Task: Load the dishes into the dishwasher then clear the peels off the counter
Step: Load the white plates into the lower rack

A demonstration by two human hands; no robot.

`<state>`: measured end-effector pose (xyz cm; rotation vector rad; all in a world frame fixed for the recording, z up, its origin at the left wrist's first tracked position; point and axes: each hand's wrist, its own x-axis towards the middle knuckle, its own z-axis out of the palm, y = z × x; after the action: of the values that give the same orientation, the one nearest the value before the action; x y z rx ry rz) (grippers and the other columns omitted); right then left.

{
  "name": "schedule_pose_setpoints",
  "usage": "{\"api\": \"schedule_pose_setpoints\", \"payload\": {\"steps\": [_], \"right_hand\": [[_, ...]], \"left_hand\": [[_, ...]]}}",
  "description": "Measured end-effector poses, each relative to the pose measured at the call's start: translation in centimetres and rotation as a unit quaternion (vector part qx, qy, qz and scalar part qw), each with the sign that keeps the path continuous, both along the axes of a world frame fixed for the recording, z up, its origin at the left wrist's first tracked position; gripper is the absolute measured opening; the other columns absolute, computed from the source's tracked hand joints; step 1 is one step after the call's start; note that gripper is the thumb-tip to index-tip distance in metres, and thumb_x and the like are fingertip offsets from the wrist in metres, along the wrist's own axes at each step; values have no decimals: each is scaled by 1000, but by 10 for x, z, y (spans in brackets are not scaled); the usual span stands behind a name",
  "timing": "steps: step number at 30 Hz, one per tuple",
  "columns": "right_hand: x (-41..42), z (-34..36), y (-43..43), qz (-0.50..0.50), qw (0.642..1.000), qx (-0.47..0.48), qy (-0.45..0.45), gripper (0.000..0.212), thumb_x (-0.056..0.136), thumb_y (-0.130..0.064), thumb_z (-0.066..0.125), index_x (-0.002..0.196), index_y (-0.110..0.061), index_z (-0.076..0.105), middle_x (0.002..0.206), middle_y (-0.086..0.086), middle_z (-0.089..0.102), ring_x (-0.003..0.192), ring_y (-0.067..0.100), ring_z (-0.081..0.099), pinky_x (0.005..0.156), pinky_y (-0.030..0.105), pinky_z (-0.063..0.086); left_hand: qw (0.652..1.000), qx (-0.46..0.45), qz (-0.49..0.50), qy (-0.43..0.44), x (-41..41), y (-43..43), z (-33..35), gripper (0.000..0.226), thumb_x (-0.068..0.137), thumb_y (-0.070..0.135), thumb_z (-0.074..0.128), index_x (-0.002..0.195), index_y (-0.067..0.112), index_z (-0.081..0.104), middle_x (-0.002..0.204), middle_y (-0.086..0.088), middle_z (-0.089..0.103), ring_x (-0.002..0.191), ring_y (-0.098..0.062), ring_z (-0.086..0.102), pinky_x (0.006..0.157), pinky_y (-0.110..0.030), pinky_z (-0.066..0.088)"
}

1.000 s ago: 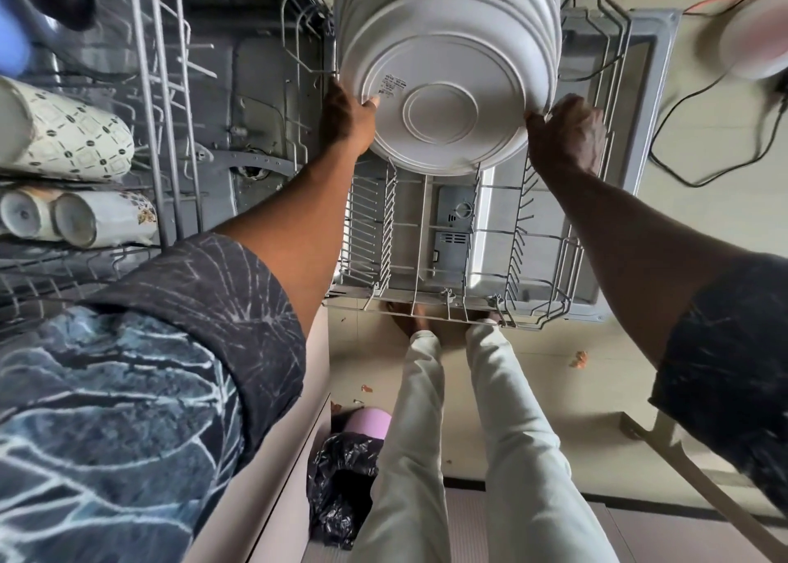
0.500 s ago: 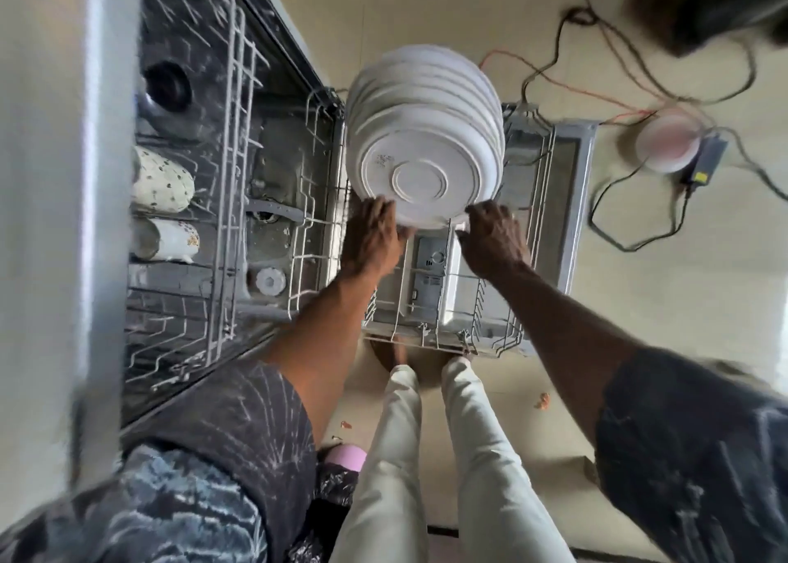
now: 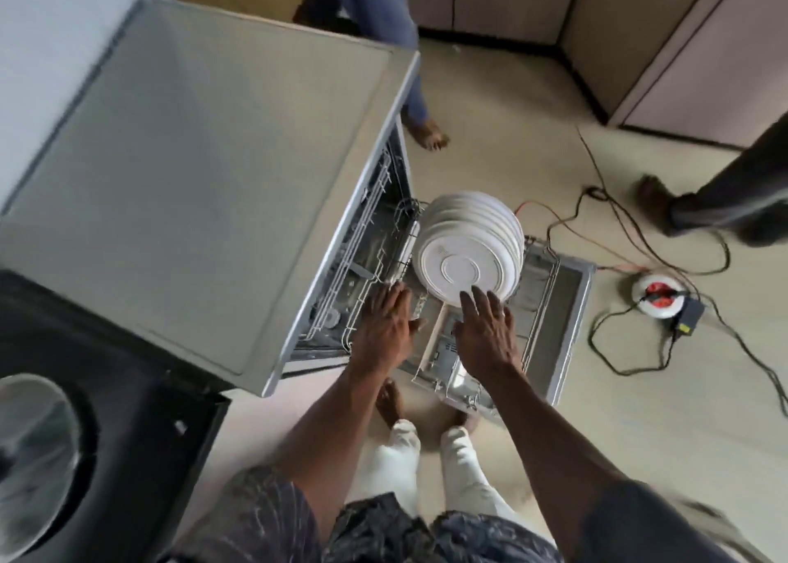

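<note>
Several white plates (image 3: pixel 467 246) stand on edge in the pulled-out lower rack (image 3: pixel 541 328) of the open dishwasher (image 3: pixel 213 170). My left hand (image 3: pixel 386 323) hovers with spread, straight fingers over the rack's left side, holding nothing. My right hand (image 3: pixel 486 332) is also spread open, its fingertips at the lower edge of the nearest plate. The upper rack (image 3: pixel 362 264) shows partly under the dishwasher's top. No peels are in view.
The open dishwasher door (image 3: pixel 571 332) lies flat on the floor. Cables and a round socket reel (image 3: pixel 654 300) lie to the right. Two other people's legs (image 3: pixel 383 29) stand behind and at right. A dark counter with a steel lid (image 3: pixel 34 451) is at lower left.
I have straightened up, so the view rose above the dishwasher top. Both hands let go of the plate stack's sides and now spread open in front of it.
</note>
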<state>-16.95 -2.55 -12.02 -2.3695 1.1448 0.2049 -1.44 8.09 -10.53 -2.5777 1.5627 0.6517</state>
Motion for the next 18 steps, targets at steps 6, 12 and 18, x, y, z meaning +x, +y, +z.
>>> {"api": "schedule_pose_setpoints", "payload": {"steps": [6, 12, 18], "right_hand": [[24, 56, -7, 26, 999, -36, -19, 58, 102, -39, 45, 155, -16, 33, 164, 10, 26, 150, 35, 22, 119, 53, 25], [51, 88, -12, 62, 997, -39, -37, 58, 104, -44, 39, 155, -19, 31, 166, 6, 22, 152, 33, 17, 120, 53, 19], [89, 126, 3, 98, 989, -99, -57, 57, 102, -43, 45, 153, -18, 35, 162, 8, 29, 149, 33, 23, 119, 50, 21]], "left_hand": [[999, -39, 23, -26, 21, 6, 57, 85, 95, 67, 18, 150, 6, 40, 159, -16, 35, 150, -32, 28, 121, -47, 25], [991, -102, 52, -66, 38, 7, 93, 78, 98, 66, 33, 150, 8, 43, 158, -11, 40, 148, -29, 33, 119, -47, 31], [985, -137, 86, -60, 53, 40, 127, 77, 100, 64, 25, 157, 13, 27, 166, -7, 21, 155, -24, 14, 124, -45, 18]]}}
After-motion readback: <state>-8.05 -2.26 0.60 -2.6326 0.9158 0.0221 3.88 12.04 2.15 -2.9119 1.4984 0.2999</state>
